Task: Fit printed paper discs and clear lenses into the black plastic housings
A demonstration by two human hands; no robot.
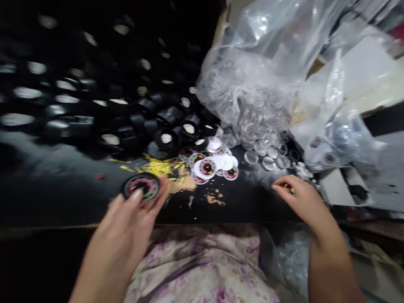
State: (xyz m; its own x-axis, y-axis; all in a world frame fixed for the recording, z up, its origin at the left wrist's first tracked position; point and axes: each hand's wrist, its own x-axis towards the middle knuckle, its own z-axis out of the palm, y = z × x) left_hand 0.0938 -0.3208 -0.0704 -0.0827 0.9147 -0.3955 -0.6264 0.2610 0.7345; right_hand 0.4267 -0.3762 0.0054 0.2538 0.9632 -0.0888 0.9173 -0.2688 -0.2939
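Observation:
My left hand (126, 223) is closed around a round black gauge (141, 186), its thumb over the coloured dial face, which is turned upward. To the right, my right hand (298, 195) hovers over the table with thumb and fingers pinched together. Small yellow pieces (288, 188) show inside its curled fingers, like the yellow pointers (158, 167) heaped behind the gauge. Between the hands lies a pile of printed dial discs (207, 168), some white side up. Clear round lenses (251, 157) are scattered beyond the right hand.
Many black gauge housings (166, 139) crowd the back left of the black table (246, 198). A large clear plastic bag (252, 63) spills lenses at the back. An open white box (336, 187) stands at the right, near more bags. Fine blurred details cannot be made out.

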